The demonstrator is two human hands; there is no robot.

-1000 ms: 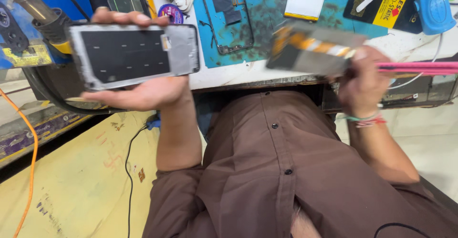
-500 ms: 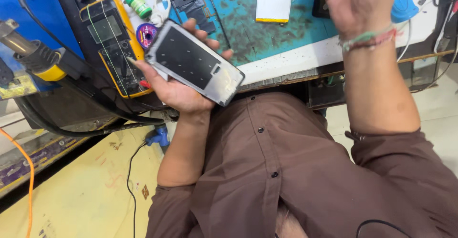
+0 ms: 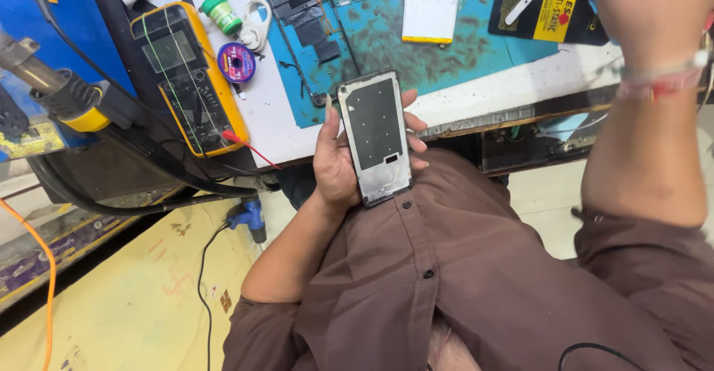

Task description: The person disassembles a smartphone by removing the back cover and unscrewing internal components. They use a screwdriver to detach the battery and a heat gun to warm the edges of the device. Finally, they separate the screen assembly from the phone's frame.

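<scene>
Phone frame (image 3: 377, 137) lies gripped in left hand (image 3: 338, 164) above lap.

Cluttered repair bench (image 3: 297, 129)

Blue mat (image 3: 461, 51) at twelve o'clock; yellow multimeter (image 3: 187, 77) at ten; solder spool (image 3: 236, 62) just beside it.

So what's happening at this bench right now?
A seated person in a brown shirt holds an opened phone frame in the left hand, its bare inner side facing up, just off the edge of the workbench. The right hand is raised near the top corner of the view, and what it holds, if anything, cannot be seen. On the bench lie a yellow multimeter, a blue work mat with phone parts, and a white flat battery.
</scene>
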